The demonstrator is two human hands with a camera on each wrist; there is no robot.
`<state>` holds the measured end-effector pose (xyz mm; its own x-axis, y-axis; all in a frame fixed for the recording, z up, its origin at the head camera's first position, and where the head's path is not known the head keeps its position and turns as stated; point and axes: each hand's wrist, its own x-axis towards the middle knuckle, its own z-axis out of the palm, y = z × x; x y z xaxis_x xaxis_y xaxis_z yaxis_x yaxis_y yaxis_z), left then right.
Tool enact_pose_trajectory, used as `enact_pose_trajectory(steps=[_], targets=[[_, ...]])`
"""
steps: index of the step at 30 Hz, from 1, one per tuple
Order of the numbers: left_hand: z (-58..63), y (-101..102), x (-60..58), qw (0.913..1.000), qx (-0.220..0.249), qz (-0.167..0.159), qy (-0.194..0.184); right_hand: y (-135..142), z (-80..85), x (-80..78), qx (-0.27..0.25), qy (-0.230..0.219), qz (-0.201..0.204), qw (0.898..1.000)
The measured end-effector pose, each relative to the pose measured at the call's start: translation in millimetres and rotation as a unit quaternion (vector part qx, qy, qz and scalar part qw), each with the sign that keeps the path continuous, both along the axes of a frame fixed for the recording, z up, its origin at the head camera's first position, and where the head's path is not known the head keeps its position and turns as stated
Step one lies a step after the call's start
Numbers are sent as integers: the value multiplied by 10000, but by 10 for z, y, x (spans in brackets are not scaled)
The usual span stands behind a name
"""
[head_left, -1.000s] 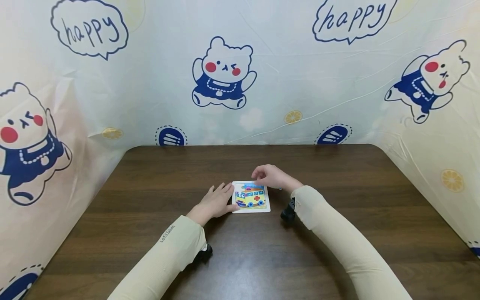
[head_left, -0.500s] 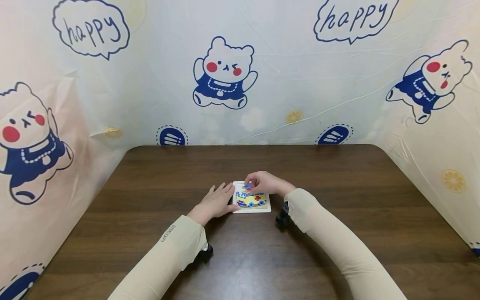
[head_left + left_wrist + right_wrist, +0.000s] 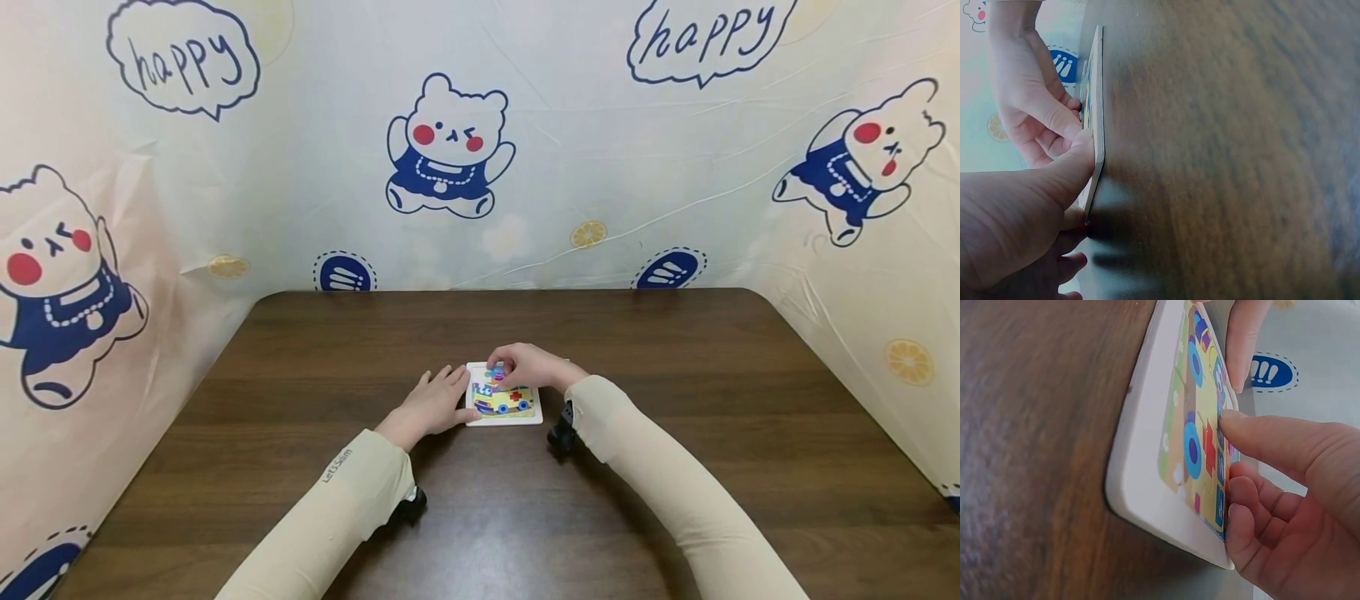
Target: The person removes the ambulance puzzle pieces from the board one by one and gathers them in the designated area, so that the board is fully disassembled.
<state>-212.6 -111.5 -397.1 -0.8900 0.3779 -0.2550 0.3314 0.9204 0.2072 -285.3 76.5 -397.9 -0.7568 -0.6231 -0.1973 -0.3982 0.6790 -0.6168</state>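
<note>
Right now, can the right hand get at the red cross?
Probably yes: the right hand is at the board, its fingers close to the red cross, and nothing covers the cross.

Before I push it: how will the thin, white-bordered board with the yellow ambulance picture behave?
The white-bordered board looks stiff: its edges run straight. Probably light for its size, being so thin. Lying flat on the shiny brown wood-grain table, it should slide rather than tip or roll.
</note>
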Motion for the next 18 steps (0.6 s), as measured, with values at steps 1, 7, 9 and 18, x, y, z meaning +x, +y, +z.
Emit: enact_pose_trajectory(steps=[1, 7, 9, 18], targets=[[1, 0, 1, 10000, -14, -2, 0, -1, -1, -3, 1, -10, -3, 10000], [6, 0, 3, 10000, -25, -24, 15, -13, -4, -19, 58, -166, -80, 9998], [5, 1, 3, 10000, -26, -24, 12, -17, -5, -21, 36, -201, -65, 9998], [-1, 1, -4, 10000, -1, -27, -3, -16, -20, -23, -155, -51, -108, 9998]])
